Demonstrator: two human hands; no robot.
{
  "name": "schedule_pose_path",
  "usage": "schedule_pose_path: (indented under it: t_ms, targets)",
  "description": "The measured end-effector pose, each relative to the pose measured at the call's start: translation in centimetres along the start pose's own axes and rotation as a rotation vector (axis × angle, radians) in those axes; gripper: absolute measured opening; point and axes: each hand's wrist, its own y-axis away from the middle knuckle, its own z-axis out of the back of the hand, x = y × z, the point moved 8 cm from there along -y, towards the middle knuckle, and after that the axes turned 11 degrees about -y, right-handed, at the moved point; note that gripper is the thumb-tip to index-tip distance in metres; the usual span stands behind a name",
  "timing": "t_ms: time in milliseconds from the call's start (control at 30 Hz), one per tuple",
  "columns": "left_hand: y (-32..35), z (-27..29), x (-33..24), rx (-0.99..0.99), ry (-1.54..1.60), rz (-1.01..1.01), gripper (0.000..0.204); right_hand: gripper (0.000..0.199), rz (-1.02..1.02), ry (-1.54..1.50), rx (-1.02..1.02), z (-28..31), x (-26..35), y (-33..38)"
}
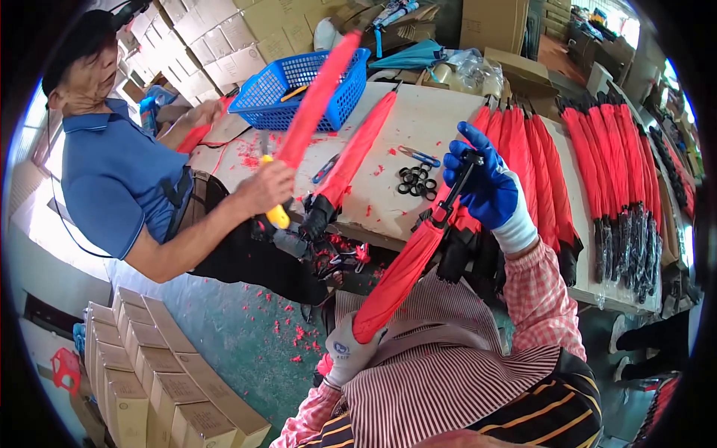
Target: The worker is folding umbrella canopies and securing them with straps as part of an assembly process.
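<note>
A folded red umbrella (403,280) slants across my front, its black shaft (461,179) pointing up and to the right. My left hand (349,351), in a pale glove, is closed round its lower end. The fingers of my right hand (485,179), in a blue-coated glove, curl around the upper end of the shaft; part of the contact is hidden. Beyond it, several black rings (417,181) lie on the table (373,190) below a blue-handled cutter (418,155). More folded red umbrellas (523,164) lie beside my right hand.
On the left a person (123,172) holds a red umbrella (321,97) and a yellow-handled tool (276,213). A blue basket (299,82) stands at the back. Red umbrellas with plastic-covered ends (616,172) line the right. Cartons (149,366) stand lower left; red scraps (291,328) litter the floor.
</note>
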Motion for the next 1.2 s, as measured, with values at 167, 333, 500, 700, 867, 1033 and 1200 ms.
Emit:
schedule_pose_path:
  t_ms: [167,333,500,700,867,1033,1200]
  targets:
    - [0.6,0.0,0.2,-0.189,-0.130,-0.005,0.066,0.080,-0.019,-0.017,-0.041,-0.9,-1.4,1.5]
    - [0.6,-0.1,0.4,-0.230,-0.150,-0.017,0.074,0.080,-0.053,0.079,-0.065,-0.6,-3.8,3.1]
    - [-1.1,-1.2,1.3,0.070,0.050,-0.050,0.076,0.080,0.077,0.225,-0.160,0.0,-7.0,5.4]
    - [1.4,-4.0,5.3,1.037,0.991,0.056,0.075,0.079,-0.057,0.045,0.008,-2.7,-10.1,5.0]
    - [1.9,-5.7,8.9,0.725,0.797,0.102,0.075,0.082,-0.064,0.189,-0.030,-2.5,-10.8,4.6]
    - [-2.5,1.0,1.8,0.269,0.103,0.110,0.077,0.073,0.080,0.477,-0.243,1.3,-9.2,3.8]
    - [-2.5,2.0,2.8,0.427,0.395,-0.031,0.071,0.071,-0.109,0.383,-0.084,-2.6,-8.8,2.3]
